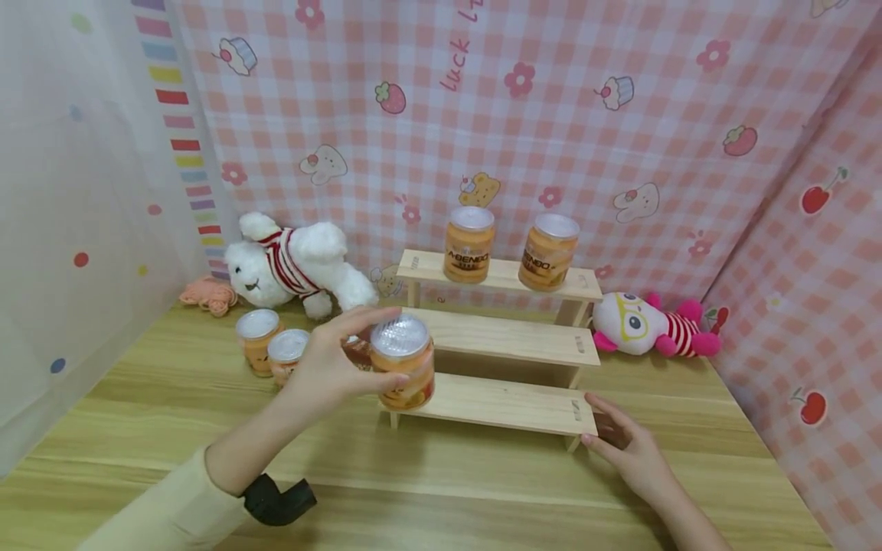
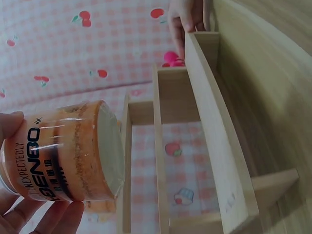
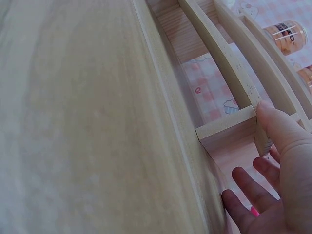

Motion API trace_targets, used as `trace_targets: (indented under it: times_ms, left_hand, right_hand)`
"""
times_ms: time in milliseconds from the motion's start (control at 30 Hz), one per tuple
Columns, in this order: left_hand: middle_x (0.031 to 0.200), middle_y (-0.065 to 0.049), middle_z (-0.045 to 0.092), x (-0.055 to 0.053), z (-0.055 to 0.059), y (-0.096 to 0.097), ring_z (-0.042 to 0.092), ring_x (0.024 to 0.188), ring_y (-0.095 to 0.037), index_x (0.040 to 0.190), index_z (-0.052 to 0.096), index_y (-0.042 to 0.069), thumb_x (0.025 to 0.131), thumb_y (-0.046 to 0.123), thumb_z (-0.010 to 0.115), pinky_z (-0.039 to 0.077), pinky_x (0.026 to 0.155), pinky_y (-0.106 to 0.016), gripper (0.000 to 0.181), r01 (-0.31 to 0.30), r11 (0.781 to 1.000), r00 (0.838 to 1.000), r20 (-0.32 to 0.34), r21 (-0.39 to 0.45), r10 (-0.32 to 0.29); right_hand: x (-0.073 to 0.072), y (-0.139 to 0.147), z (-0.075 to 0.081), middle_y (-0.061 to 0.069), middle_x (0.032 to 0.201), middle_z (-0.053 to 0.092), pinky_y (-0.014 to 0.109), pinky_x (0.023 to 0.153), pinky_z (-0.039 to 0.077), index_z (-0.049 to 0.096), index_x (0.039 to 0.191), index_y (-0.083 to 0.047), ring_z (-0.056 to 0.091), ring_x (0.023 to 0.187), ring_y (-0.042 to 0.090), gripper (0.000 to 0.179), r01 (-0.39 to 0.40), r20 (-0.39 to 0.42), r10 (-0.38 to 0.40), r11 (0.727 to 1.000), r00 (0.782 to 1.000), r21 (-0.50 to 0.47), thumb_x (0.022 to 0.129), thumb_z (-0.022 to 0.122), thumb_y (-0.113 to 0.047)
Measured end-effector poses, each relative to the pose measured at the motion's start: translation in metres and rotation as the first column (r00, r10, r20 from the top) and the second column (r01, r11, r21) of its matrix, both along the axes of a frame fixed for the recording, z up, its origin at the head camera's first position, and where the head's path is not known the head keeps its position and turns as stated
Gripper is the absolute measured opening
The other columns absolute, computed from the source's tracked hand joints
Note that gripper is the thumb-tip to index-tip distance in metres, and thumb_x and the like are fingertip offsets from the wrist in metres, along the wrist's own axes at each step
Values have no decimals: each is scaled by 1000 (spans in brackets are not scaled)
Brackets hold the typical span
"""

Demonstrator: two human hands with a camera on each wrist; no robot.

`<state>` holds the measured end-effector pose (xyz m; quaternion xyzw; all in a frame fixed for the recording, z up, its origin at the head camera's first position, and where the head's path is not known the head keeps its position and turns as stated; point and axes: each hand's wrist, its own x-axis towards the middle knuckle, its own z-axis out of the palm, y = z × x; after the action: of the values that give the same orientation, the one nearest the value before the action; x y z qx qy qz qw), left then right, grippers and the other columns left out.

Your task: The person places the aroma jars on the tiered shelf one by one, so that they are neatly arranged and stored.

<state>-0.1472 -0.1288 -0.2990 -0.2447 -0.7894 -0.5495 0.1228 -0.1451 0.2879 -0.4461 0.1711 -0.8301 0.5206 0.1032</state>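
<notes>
My left hand point(image 1: 334, 358) grips an orange-labelled can point(image 1: 406, 379) with a silver lid, thumb and fingers around its side. The can is held upright at the left end of a three-tier wooden display shelf point(image 1: 510, 405), overlapping the lower tiers in the head view. In the left wrist view, dark lettering shows on the can's label point(image 2: 44, 156). At the shelf's right end, my right hand point(image 1: 637, 451) pinches the end of the lowest board between thumb point(image 3: 278, 122) and forefinger; its other fingers are spread below. Two similar cans, one left point(image 1: 468, 249) and one right point(image 1: 549, 256), stand on the top tier.
Two more cans, one farther left point(image 1: 258, 344) and one partly behind my left hand point(image 1: 285, 352), stand on the wooden table point(image 1: 441, 490). A white plush toy point(image 1: 296, 264) lies behind them. A pink-and-white plush point(image 1: 654, 325) lies right of the shelf. Checked cloth point(image 1: 427, 145) hangs behind.
</notes>
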Motion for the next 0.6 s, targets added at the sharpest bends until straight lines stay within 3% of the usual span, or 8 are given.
trace_targets:
  times_ms: [467,600]
  left_hand:
    - [111,-4,61,-19,-3,60,57,90,-24,126,63,7,64,9,90,56,66,-32,68,152,988,988,-14,0,-152]
    - [111,-1,61,-26,-4,77,57,91,-22,126,63,8,65,12,89,56,66,-30,67,196,981,981,-9,-12,-196]
  right_hand:
    - [1,0,1,27,123,55,17,82,48,49,136,4,59,99,4,55,3,-7,-3,1000,1000,6,84,70,3]
    - [1,0,1,19,123,58,17,82,49,49,135,5,59,99,4,55,-3,-19,3,1000,1000,-1,84,70,4]
